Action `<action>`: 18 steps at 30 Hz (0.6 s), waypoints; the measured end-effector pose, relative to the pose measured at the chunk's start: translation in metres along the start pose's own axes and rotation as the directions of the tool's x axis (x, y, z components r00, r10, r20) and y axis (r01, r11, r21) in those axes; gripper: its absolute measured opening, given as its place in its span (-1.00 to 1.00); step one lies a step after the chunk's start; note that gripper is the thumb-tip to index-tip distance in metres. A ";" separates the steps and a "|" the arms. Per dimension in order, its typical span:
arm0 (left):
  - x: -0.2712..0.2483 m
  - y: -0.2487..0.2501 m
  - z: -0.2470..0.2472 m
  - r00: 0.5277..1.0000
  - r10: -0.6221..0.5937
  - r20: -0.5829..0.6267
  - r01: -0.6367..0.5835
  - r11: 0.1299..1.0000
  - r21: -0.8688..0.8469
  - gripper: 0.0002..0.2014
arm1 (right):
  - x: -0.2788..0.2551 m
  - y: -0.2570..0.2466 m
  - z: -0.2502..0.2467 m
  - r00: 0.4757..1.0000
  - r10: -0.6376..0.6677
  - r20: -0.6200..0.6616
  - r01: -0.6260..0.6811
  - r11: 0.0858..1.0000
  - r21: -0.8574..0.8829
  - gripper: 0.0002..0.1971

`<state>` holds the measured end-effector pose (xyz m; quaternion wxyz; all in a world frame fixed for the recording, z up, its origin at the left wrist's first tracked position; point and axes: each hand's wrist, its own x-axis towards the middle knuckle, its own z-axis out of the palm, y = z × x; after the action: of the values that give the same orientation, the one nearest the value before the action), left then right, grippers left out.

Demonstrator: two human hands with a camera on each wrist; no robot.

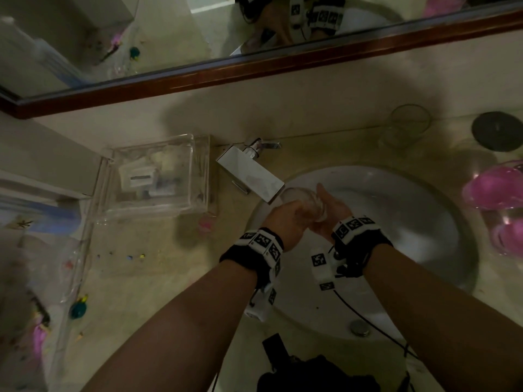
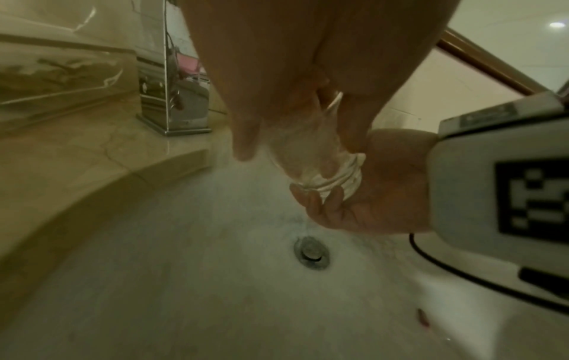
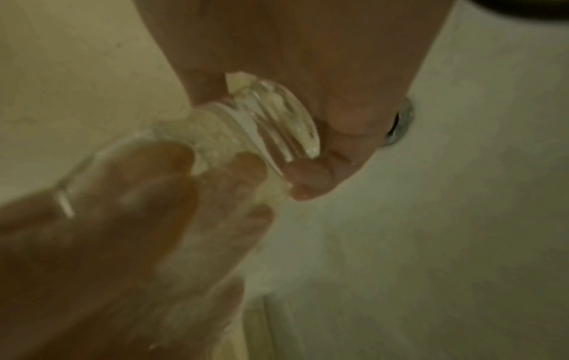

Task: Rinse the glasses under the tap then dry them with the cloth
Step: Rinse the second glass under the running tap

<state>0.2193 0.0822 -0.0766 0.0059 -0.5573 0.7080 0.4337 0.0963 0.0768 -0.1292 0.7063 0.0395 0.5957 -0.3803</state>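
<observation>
Two hands, left hand (image 1: 285, 222) and right hand (image 1: 329, 210), gripping ridged clear glass (image 1: 307, 203)

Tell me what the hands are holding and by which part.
Both hands hold one clear glass over the sink: the left hand grips its side wall, the right hand cups its thick base.

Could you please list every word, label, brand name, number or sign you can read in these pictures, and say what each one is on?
No words or numbers are legible in any view.
White wrist bands: black-and-white square code markers only, no letters.
White camera housing by the right hand: a dark label strip, too blurred to read.
Clear plastic box on the counter: a white item with a dark strip, too small to read.
Chrome tap and clear drinking glass: no visible markings.
</observation>
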 end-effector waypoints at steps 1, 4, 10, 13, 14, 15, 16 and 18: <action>0.001 0.000 -0.001 1.000 0.002 0.003 -0.002 1.000 0.012 -0.76 | 0.003 -0.001 -0.002 1.000 0.002 -0.007 -0.002 1.000 0.002 -0.49; 0.004 0.001 -0.003 0.998 -0.044 -0.054 0.041 0.998 -0.050 -0.81 | -0.005 0.001 -0.002 1.000 0.003 0.011 -0.003 1.000 -0.001 -0.65; 0.000 0.002 0.000 0.999 -0.008 -0.046 0.007 1.000 -0.021 -0.78 | -0.002 0.003 0.002 0.999 -0.016 0.038 0.014 0.999 0.048 -0.52; 0.002 0.002 0.002 0.999 0.035 0.011 -0.036 0.999 0.029 -0.78 | 0.004 0.003 -0.003 0.999 0.024 0.024 -0.027 0.992 0.126 -0.57; 0.001 0.004 0.000 1.000 0.013 -0.008 -0.013 0.999 0.035 -0.79 | 0.003 0.003 -0.004 0.999 0.019 0.034 -0.023 0.992 0.123 -0.64; 0.001 0.005 -0.002 0.999 -0.016 -0.040 0.017 0.999 0.030 -0.80 | -0.001 0.004 -0.005 0.999 0.010 0.046 -0.016 0.990 0.139 -0.70; 0.002 0.005 -0.003 0.997 -0.046 -0.069 0.048 0.999 0.023 -0.80 | -0.002 0.005 -0.006 0.999 -0.005 0.032 0.001 0.993 0.118 -0.69; 0.003 0.003 -0.002 0.994 -0.041 -0.105 0.041 0.999 -0.004 -0.81 | 0.000 0.007 -0.006 0.999 -0.024 0.021 0.022 0.997 0.076 -0.58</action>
<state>0.2170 0.0782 -0.0749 -0.0229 -0.5937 0.6954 0.4041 0.0951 0.0846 -0.1341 0.7066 0.0550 0.5735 -0.4110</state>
